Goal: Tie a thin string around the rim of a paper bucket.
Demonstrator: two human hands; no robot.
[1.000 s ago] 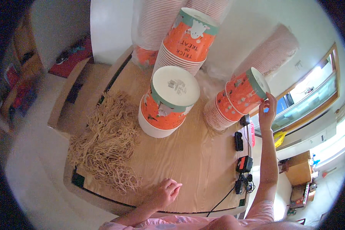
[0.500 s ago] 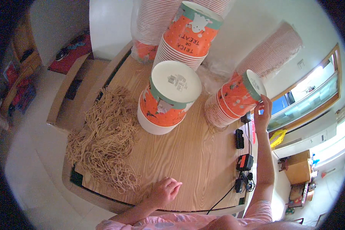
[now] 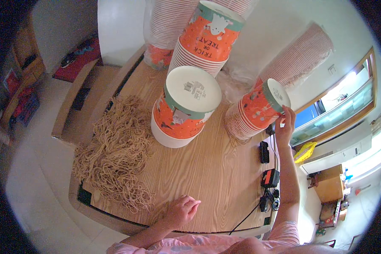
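Observation:
My right hand (image 3: 285,120) is at the right-hand stack of upturned paper buckets, with its fingers against the green band of the top orange paper bucket (image 3: 260,103). Its grip is partly hidden. My left hand (image 3: 183,211) rests near the table's front edge, fingers curled in, and nothing shows in it. Left of centre lies a loose heap of tan twine (image 3: 118,156). Between the heap and the right-hand stack stands another upturned paper bucket (image 3: 193,89), orange and green above a white lower part.
A tall stack of nested buckets (image 3: 207,38) rises behind, beside plastic-wrapped stacks (image 3: 173,25) and [another wrapped stack leaning on the wall. Black adapters (image 3: 270,178) and cords lie along the table's right edge. An open cardboard box (image 3: 82,101) stands beyond the left edge.
The top bucket of the right-hand stack sits slightly lower and closer onto the stack. My right hand has moved slightly down and left with it. My left hand has stayed put.

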